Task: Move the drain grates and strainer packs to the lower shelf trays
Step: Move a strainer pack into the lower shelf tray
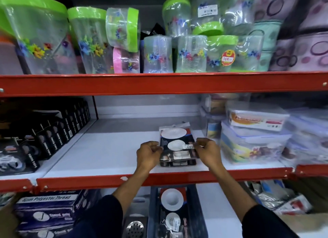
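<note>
A small stack of strainer packs [177, 142], dark cards with white round strainers, lies on the white middle shelf [110, 149]. My left hand [149, 153] grips the stack's left edge and my right hand [208, 151] grips its right edge. On the lower shelf a dark blue tray [200, 218] holds more strainer packs [173, 207]. To its left a metal drain grate [134, 228] with a perforated round centre sits in another tray, partly cut off by the frame's bottom edge.
Black tape boxes [53, 131] fill the middle shelf's left side. Clear lidded food containers [253, 136] stand at its right. A red shelf rail [159, 180] runs between middle and lower shelves. Thread boxes [46, 211] sit at lower left. Green-lidded jars [88, 40] crowd the top shelf.
</note>
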Demonstrator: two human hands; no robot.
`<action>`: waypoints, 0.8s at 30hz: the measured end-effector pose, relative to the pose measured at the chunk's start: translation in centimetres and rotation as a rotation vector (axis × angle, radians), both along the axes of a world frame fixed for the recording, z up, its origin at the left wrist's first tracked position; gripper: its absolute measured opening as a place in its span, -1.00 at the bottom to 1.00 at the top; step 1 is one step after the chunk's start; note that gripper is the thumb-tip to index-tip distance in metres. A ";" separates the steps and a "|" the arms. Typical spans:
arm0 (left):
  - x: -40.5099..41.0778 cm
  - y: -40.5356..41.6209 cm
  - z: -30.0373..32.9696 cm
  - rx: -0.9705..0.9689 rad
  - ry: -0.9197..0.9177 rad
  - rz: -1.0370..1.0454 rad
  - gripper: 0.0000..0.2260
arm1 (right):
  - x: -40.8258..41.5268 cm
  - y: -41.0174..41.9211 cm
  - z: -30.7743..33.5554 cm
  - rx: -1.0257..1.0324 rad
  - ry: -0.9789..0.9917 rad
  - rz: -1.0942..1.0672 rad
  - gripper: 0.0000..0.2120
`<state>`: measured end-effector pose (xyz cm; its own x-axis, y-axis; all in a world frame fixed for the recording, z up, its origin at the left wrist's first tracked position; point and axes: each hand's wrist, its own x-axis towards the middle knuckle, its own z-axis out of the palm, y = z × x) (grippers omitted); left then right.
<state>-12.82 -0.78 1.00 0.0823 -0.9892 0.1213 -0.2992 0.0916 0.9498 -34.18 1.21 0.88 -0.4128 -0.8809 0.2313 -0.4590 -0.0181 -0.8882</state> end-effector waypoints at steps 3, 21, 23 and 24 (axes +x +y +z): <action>1.4 1.7 0.4 0.118 0.209 -0.094 -0.70 | -1.6 1.5 0.0 0.047 -0.440 0.140 -0.73; 5.6 13.3 -12.0 0.669 0.056 -0.338 -0.78 | -4.2 12.8 -14.1 0.870 -0.510 0.781 -0.54; 5.2 14.4 -14.6 0.748 0.065 -0.307 -0.78 | -4.1 13.6 -16.9 0.963 -0.554 0.755 -0.54; 5.1 15.0 -15.8 0.787 0.068 -0.291 -0.78 | -4.0 14.0 -18.2 1.003 -0.569 0.739 -0.55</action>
<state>-7.76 14.18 -14.79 -0.2067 -0.7660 -0.6088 -0.3055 -0.5406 0.7839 -38.13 15.22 -17.30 0.3992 -0.6230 -0.6727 -0.1942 0.6596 -0.7261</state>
